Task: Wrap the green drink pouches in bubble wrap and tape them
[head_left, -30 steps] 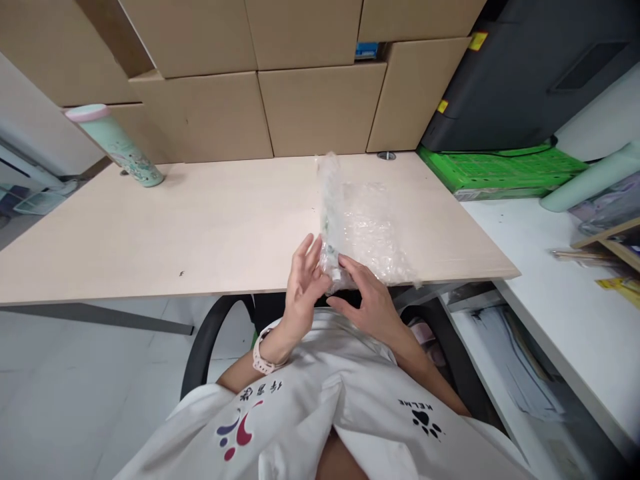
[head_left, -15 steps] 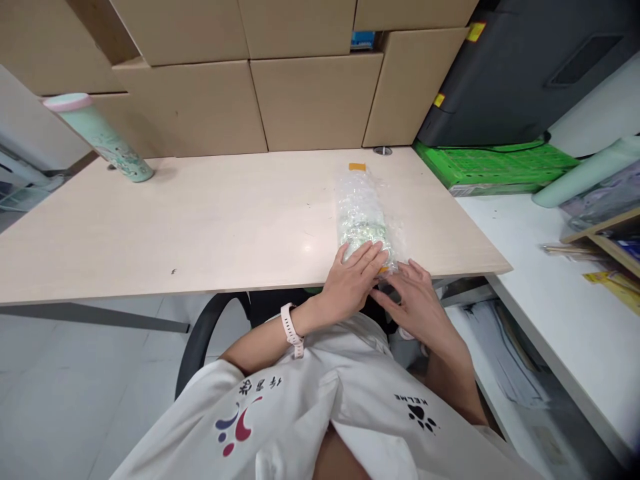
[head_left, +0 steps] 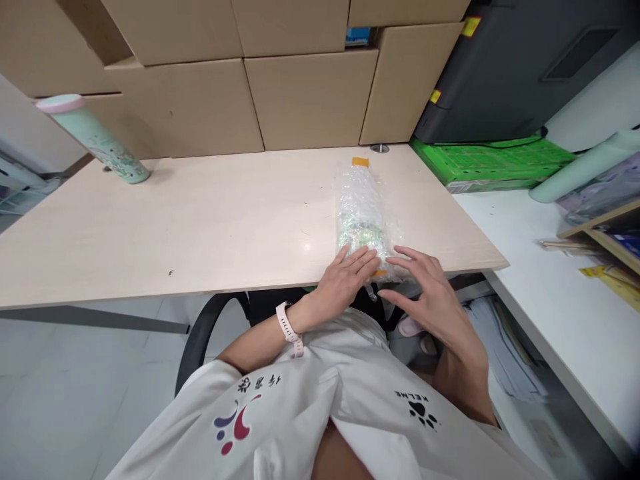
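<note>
A long parcel wrapped in clear bubble wrap (head_left: pixel 361 212) lies on the pale wooden desk (head_left: pixel 200 220), its near end at the front edge. Orange tape shows at its far end and under my fingers. My left hand (head_left: pixel 345 280) lies flat on the parcel's near end, fingers stretched out. My right hand (head_left: pixel 425 293) sits just to the right of that end, fingers spread, fingertips touching the wrap. A pink watch is on my left wrist.
A mint-green bottle with a pink lid (head_left: pixel 90 137) stands at the desk's far left. Cardboard boxes (head_left: pixel 305 93) line the back. A green crate (head_left: pixel 490 163) under a black case sits at the right, beside a white side table (head_left: pixel 550 267) with papers.
The loose bubble wrap sheet is now rolled around the item and lies flat on the desk. My left hand moved onto its near end; my right hand opened and rose slightly.
</note>
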A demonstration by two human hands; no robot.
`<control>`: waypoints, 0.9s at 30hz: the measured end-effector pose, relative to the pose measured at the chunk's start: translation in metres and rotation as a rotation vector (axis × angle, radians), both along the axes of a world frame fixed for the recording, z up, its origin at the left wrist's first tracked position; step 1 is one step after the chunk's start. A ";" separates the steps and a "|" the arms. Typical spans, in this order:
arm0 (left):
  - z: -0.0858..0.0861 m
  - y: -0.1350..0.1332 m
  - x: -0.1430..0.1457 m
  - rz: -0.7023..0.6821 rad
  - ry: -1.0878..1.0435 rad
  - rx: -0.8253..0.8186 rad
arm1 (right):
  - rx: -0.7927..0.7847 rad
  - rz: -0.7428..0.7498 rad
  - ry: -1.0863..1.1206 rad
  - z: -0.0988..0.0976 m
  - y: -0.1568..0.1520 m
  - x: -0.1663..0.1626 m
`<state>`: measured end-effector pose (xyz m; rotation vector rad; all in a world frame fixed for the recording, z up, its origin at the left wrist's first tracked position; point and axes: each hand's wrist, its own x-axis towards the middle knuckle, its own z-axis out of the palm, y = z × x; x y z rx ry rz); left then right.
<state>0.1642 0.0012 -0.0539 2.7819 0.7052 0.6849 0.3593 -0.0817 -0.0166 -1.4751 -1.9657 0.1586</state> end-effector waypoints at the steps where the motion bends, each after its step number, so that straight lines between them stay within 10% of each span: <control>1: 0.002 0.000 -0.001 -0.001 -0.016 -0.016 | -0.039 0.048 -0.023 -0.003 0.002 -0.002; 7: 0.018 -0.022 -0.020 0.034 -0.069 0.049 | -0.173 0.161 -0.083 -0.012 0.006 -0.019; 14: 0.037 -0.043 -0.050 0.192 -0.266 0.032 | -0.052 0.264 0.223 0.038 -0.027 -0.013; 17: 0.048 -0.043 -0.050 0.273 -0.328 -0.056 | -0.233 0.412 0.249 0.047 -0.036 -0.014; 21: 0.053 -0.045 -0.048 0.246 -0.338 0.026 | -0.623 0.527 0.224 0.019 -0.019 -0.030; 27: 0.056 -0.050 -0.066 0.010 -0.139 0.192 | -0.641 0.355 0.795 -0.038 0.005 -0.036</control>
